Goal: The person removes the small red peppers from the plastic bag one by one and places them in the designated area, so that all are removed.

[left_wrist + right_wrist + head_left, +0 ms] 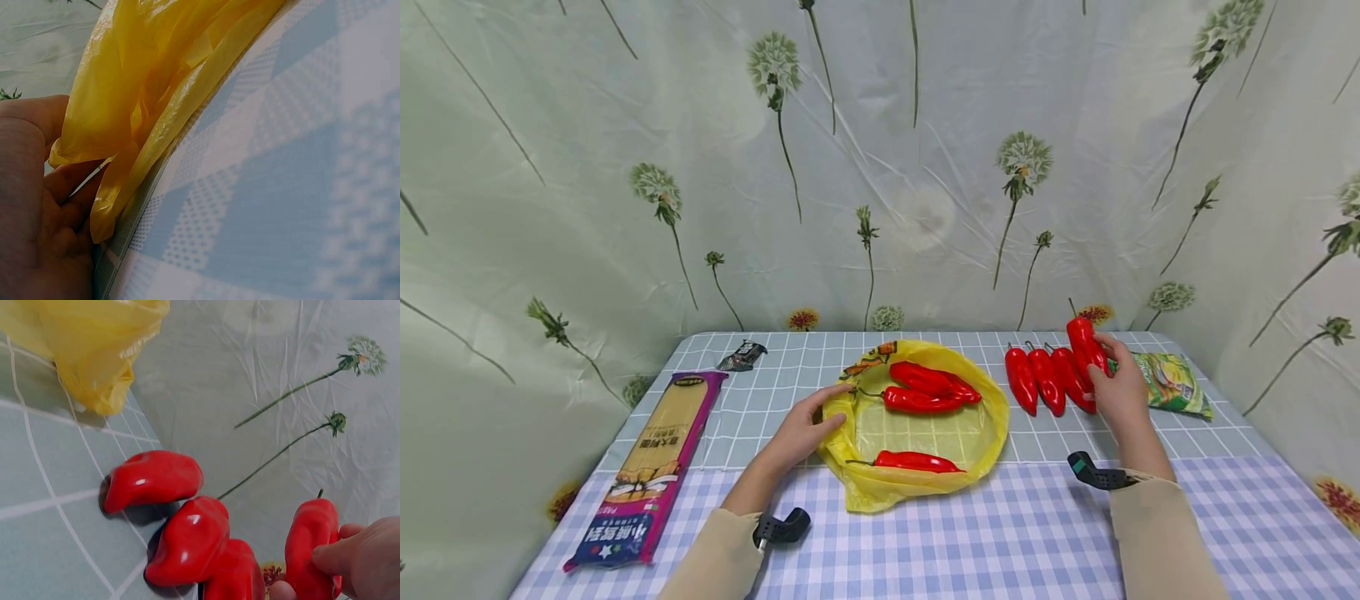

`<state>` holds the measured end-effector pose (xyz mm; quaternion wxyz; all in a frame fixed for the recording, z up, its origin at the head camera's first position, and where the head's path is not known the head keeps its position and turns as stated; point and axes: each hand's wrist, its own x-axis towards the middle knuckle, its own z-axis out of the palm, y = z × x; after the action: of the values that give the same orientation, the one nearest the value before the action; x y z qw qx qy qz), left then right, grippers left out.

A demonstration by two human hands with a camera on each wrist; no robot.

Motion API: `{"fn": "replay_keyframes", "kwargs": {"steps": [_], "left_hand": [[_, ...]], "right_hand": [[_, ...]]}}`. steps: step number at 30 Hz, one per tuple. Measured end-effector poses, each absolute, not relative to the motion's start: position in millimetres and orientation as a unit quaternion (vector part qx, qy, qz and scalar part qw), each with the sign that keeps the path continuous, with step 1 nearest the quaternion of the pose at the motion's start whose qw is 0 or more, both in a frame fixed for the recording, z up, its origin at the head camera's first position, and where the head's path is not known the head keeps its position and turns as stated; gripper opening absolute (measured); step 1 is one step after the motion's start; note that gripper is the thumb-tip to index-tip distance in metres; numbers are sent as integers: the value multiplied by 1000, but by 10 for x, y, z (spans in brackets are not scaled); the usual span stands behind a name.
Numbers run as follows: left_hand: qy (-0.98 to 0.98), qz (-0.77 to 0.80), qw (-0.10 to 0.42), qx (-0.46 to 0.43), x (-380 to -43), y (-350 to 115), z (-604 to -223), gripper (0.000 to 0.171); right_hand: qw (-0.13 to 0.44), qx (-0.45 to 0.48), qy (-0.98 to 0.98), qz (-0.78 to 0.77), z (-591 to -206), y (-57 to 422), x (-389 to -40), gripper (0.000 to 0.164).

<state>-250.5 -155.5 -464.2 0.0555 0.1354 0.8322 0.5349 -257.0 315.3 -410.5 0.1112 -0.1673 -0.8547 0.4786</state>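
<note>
An open yellow plastic bag (868, 487) lies mid-table with several red peppers (922, 401) inside. One red pepper (917, 461) lies along its near side. At the bag's left rim, my left hand (802, 431) pinches the plastic between thumb and fingers; in the left wrist view the yellow film (119, 94) hangs beside that hand (37, 206). On the right, my right hand (1118, 385) grips a red pepper (1082, 340), stem up, above the table. Just left of it, three red peppers lie in a row (1047, 382); the right wrist view shows the held pepper (310, 544) apart from them.
A green packet (1172, 383) lies right of my right hand. Far left is a long purple-edged pasta pack (651, 467), with a small black wrapper (742, 356) behind it. A dandelion-printed curtain (925, 167) rises behind the checked tablecloth (1000, 542).
</note>
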Motion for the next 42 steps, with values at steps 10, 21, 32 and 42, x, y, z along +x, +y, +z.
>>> {"fn": "replay_keyframes", "kwargs": {"steps": [10, 21, 32, 42], "left_hand": [[834, 532, 58, 131, -2496, -1560, -4639, 48], [835, 531, 59, 131, -2503, -1556, -4646, 48], [835, 531, 58, 132, -2505, -1555, -4648, 48], [835, 531, 56, 134, -2505, -1556, -4641, 48]], "right_hand": [[124, -189, -879, 420, -4169, 3224, -2567, 57], [118, -214, -894, 375, -4282, 3263, -2597, 55], [105, -168, -921, 336, -4314, 3269, -2573, 45], [62, -179, -916, 354, -4340, 3219, -2613, 46]]}}
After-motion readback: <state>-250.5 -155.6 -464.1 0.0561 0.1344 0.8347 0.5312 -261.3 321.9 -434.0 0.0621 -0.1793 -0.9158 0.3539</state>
